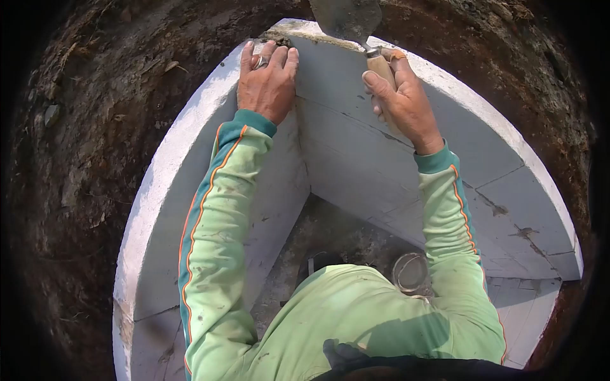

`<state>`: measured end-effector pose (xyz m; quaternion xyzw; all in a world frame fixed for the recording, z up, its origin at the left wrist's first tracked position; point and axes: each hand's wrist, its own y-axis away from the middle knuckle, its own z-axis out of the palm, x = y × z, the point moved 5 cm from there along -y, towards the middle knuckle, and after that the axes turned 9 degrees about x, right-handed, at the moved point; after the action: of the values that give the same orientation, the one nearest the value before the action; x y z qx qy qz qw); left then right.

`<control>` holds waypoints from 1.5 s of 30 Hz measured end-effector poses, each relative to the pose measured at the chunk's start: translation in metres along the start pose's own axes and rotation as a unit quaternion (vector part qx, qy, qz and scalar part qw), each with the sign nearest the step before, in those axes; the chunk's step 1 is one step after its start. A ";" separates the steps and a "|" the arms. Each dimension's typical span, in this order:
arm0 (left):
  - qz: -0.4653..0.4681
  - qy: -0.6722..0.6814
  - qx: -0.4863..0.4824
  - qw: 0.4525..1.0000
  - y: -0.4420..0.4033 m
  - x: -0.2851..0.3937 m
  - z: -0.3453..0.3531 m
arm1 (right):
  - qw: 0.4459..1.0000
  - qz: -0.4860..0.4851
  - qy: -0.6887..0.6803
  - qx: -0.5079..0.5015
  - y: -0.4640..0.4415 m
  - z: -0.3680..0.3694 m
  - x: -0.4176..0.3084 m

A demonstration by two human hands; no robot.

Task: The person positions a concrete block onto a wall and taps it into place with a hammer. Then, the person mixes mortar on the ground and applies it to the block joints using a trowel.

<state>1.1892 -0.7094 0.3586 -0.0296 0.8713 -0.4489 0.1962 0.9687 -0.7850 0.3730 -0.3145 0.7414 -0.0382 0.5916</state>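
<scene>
My right hand is wrapped round the wooden handle of a trowel, whose grey metal blade points away from me past the top of the wall. A strip of orange-brown wrapping shows on one finger. My left hand, wearing a ring, lies with its fingers stretched over the top edge of the pale block wall near the corner. Just beyond those fingertips sits a small dark clump of mortar or soil. Whether the fingers press into it is hard to see.
Brown earth rises around the outside of the walls. The right-hand wall shows joints with rough mortar patches. Down on the floor, beside my body, stands a round bucket.
</scene>
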 end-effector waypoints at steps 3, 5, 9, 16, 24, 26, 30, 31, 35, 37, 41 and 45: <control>-0.117 0.046 -0.070 0.990 -0.032 -0.038 0.009 | 0.986 0.069 -0.152 -0.027 0.065 0.048 0.073; -0.171 0.188 -0.213 0.944 -0.048 -0.061 0.021 | 0.973 0.161 -0.150 -0.062 0.100 0.082 0.120; -0.113 0.262 -0.194 0.939 -0.059 -0.082 0.028 | 0.965 0.196 -0.160 -0.071 0.102 0.122 0.127; -0.127 0.290 -0.211 0.925 -0.061 -0.082 0.035 | 0.994 0.089 -0.004 -0.057 0.027 0.163 0.161; -0.083 0.227 -0.241 0.940 -0.069 -0.071 0.026 | 0.968 0.212 -0.103 -0.088 0.058 0.205 0.212; -0.085 0.226 -0.242 0.940 -0.073 -0.068 0.025 | 0.960 0.230 -0.117 -0.108 0.068 0.212 0.232; -0.135 0.258 -0.224 0.930 -0.072 -0.073 0.031 | 0.925 0.336 -0.089 -0.154 0.112 0.205 0.260; -0.157 0.272 -0.213 0.925 -0.070 -0.075 0.034 | 0.921 0.350 -0.093 -0.140 0.125 0.200 0.259; -0.204 0.380 0.185 0.883 -0.047 -0.015 -0.054 | 0.934 0.312 -0.133 -0.109 0.125 0.173 0.222; -0.193 0.428 0.260 0.843 0.012 0.034 -0.093 | 0.936 0.252 -0.163 -0.182 0.085 0.159 0.171; -0.215 0.478 -0.080 0.848 0.188 0.116 -0.093 | 0.972 0.181 -0.123 -0.092 0.028 0.140 0.139; -0.422 0.418 -0.502 0.628 0.419 0.129 -0.089 | 0.955 0.253 -0.078 -0.132 0.071 0.171 0.194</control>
<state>1.0900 -0.4204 0.0315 -0.2971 0.8425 0.0604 -0.4454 1.0734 -0.7733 0.1266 -0.1937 0.7467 0.2355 0.5911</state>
